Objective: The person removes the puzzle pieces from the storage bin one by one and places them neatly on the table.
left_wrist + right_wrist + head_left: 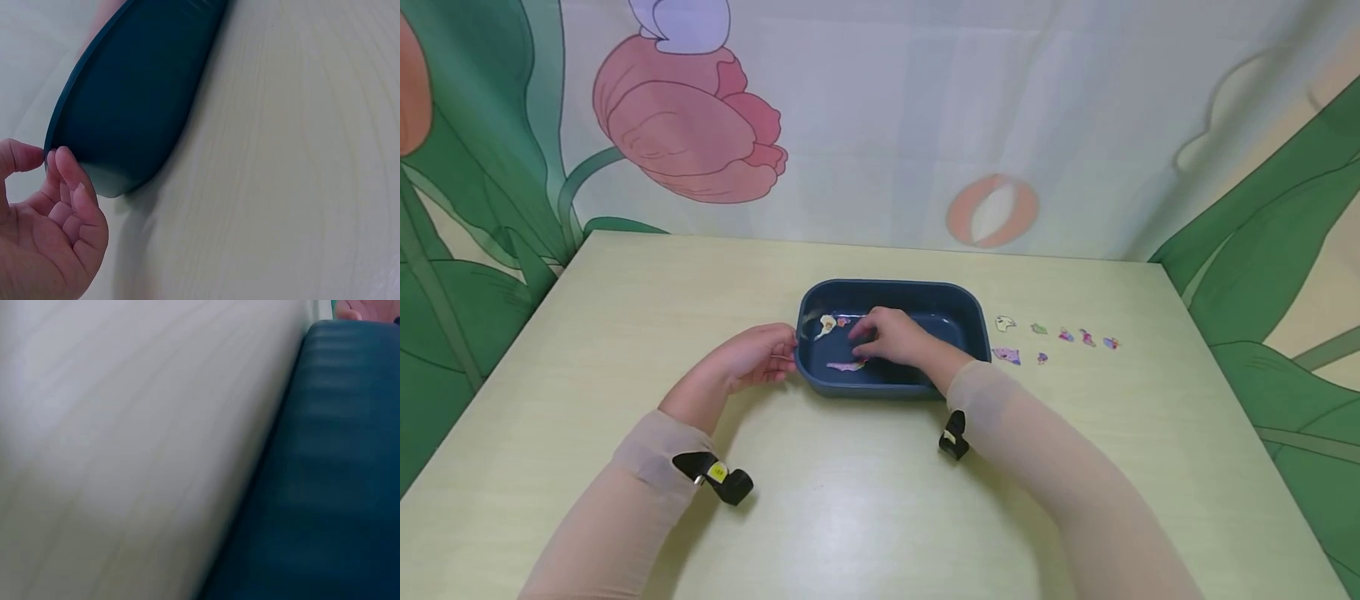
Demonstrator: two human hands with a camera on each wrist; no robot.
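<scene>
A dark blue rectangular tub (pixel 887 390) with rounded corners sits on the table. At its left end my left hand (pixel 756 354) pinches the rim between thumb and fingertips, as the left wrist view also shows on the tub wall (pixel 125 94). My right hand (pixel 895 335) reaches down inside, thumb and fingers apart, with nothing visible between them. Below its thumb lies a pinkish-purple flat cut-out (pixel 846 366), like a sticker. A yellow-white cut-out (pixel 826 324) and a small orange-pink one (pixel 842 322) lie left of the fingers. In the right wrist view the tub's side (pixel 337 456) hides the right hand.
Several small colourful cut-outs lie on the table right of the tub, among them a white one (pixel 1004 323), a green one (pixel 1039 329) and a purple one (pixel 1007 357). A curtain (pixel 865 125) printed with flowers hangs behind the table (pixel 820 517).
</scene>
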